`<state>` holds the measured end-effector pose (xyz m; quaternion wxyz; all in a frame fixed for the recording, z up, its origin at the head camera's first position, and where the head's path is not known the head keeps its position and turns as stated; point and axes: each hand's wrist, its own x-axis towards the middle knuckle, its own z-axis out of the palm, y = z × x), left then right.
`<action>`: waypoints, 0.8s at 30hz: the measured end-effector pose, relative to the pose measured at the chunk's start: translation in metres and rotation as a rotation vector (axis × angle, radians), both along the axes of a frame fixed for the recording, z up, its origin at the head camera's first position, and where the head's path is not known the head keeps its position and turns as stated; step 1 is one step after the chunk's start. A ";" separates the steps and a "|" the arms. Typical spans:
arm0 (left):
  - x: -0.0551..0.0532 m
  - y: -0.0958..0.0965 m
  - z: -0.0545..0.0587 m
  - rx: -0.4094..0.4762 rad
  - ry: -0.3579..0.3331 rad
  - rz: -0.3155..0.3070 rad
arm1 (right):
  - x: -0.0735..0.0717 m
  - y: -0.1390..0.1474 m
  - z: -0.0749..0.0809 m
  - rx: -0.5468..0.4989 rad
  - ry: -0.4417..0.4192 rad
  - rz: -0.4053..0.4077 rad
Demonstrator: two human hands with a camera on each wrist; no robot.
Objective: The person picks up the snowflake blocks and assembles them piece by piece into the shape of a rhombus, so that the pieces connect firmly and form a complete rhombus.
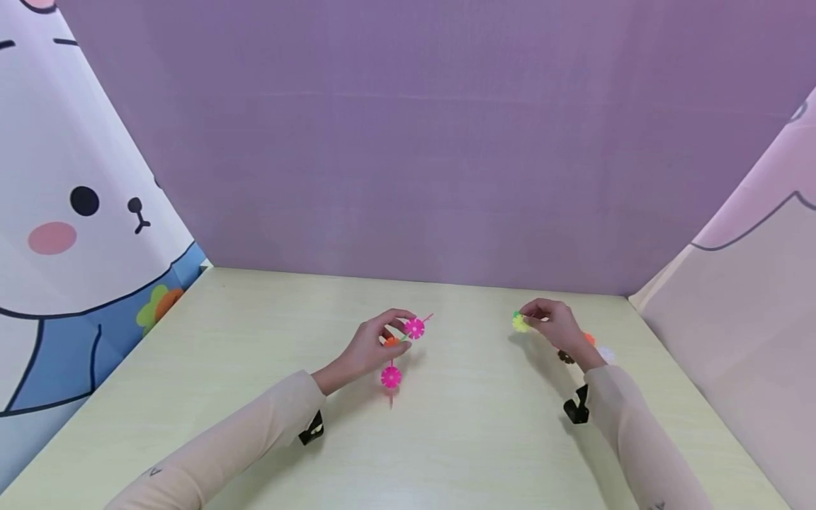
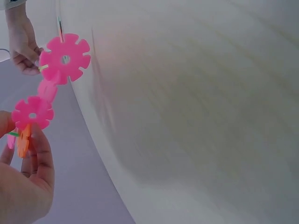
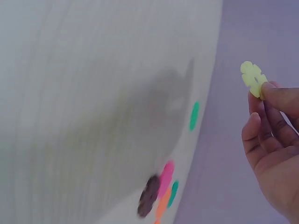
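A chain of notched plastic snowflake discs, mostly pink with an orange one (image 2: 23,142) among them, is pinched between the thumb and fingers of my left hand (image 1: 368,348). One pink disc (image 1: 392,377) hangs below those fingers and another pink disc (image 1: 415,328) stands beside the fingertips. To the right, my right hand (image 1: 553,327) pinches a single yellow notched disc (image 3: 252,77) by its edge, raised over the table and apart from the chain.
Loose discs lie on the pale table (image 1: 472,439) near my right wrist: a dark brown one (image 3: 148,196), a pink one (image 3: 166,179), an orange one and a green one (image 3: 194,115). A purple backdrop (image 1: 421,156) rises behind the table's far edge.
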<state>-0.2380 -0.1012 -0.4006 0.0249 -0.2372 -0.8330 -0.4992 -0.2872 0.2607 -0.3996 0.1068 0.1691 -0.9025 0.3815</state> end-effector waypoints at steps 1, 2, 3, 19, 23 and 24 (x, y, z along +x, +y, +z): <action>0.000 0.000 0.000 0.000 -0.001 0.000 | 0.001 -0.004 0.002 -0.024 -0.008 0.015; 0.000 0.000 -0.001 0.001 -0.001 0.001 | 0.001 -0.008 0.003 -0.036 -0.017 0.024; 0.000 0.000 -0.001 0.002 -0.003 0.002 | 0.002 -0.011 0.004 -0.044 -0.027 0.032; -0.005 0.002 -0.005 -0.005 -0.005 0.011 | 0.028 -0.095 0.054 -0.195 -0.105 0.160; -0.005 0.003 -0.005 -0.003 0.002 0.011 | 0.023 -0.109 0.054 -0.242 -0.102 0.167; -0.005 0.003 -0.006 -0.003 0.004 0.011 | 0.021 -0.112 0.053 -0.250 -0.100 0.170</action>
